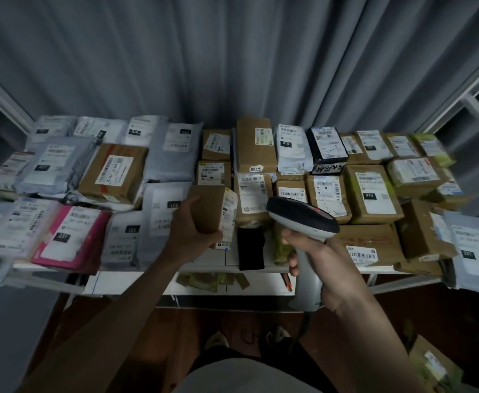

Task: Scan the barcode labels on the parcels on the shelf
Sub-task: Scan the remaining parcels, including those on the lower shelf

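Many labelled parcels cover the white shelf (210,268): grey and white poly bags on the left, brown cardboard boxes on the right. My left hand (188,226) grips a small brown box (210,211) tipped on its side near the shelf's front middle, its white barcode label (229,217) facing right. My right hand (313,258) holds a grey handheld barcode scanner (303,219) by its handle. The scanner's dark head sits just right of that box, over the front row of boxes.
A pink parcel (71,236) lies front left and a black parcel (251,248) front centre. Grey curtains hang behind the shelf. A lower shelf level (176,285) holds scraps of tape. Another box (434,364) sits on the dark floor at lower right, near my feet.
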